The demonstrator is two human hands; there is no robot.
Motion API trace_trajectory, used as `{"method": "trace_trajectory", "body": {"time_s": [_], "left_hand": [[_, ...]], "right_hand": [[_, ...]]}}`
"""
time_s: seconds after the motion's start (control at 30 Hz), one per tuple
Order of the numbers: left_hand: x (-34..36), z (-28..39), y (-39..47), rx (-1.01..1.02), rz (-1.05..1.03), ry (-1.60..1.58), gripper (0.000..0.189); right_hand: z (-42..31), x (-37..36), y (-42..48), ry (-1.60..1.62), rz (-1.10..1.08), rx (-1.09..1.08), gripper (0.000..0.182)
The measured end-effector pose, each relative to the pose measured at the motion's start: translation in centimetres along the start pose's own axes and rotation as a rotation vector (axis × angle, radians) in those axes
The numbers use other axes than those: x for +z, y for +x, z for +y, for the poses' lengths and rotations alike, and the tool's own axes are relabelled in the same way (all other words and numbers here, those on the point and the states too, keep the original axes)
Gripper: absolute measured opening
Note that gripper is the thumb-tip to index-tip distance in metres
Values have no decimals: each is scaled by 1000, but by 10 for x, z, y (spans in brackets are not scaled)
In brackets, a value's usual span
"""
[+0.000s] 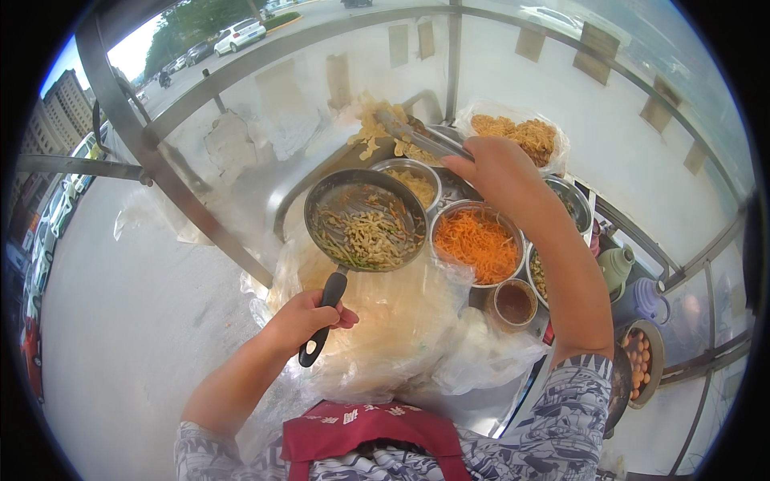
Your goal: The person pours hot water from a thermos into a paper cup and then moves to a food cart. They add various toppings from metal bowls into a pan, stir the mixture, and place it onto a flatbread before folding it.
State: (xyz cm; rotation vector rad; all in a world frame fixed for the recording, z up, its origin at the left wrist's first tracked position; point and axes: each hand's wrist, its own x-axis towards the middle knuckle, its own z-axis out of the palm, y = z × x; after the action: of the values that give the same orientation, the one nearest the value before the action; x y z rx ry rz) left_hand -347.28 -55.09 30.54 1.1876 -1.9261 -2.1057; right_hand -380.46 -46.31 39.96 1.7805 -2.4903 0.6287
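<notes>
My left hand is closed around the black handle of a frying pan, which holds cooked pale strips with bits of green and orange. Up at the back, my right hand grips metal tongs, and their far end is at a clump of pale yellow strips. Below the tongs stand a metal bowl of yellowish food and a partly hidden bowl of similar food. Nearer to me are a bowl of shredded carrot and a tub of brown sauce.
A plastic bag of fried noodle-like food lies behind my right hand. Clear plastic sheeting covers the near counter. Thermos flasks and a pot of eggs stand right. A metal frame post crosses at left.
</notes>
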Motion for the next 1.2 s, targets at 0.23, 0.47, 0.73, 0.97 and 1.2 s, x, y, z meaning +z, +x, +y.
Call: {"method": "trace_trajectory", "body": {"time_s": [0.23,0.47,0.73,0.97,1.2], "left_hand": [[19,18,35,30,-114,-35,16],[26,22,48,-69,-145,46,16],[27,26,54,-164,-51,43,18],[31,37,56,-160,-62,37,15],[30,33,64,-87,-104,41,16]], "right_hand": [[80,-9,14,-58,-301,207,54],[209,40,77,-288,-445,524,45],[248,64,109,-138,-561,571,46],[241,103,120,-203,-452,538,46],[255,116,110,0,-441,544,45]]}}
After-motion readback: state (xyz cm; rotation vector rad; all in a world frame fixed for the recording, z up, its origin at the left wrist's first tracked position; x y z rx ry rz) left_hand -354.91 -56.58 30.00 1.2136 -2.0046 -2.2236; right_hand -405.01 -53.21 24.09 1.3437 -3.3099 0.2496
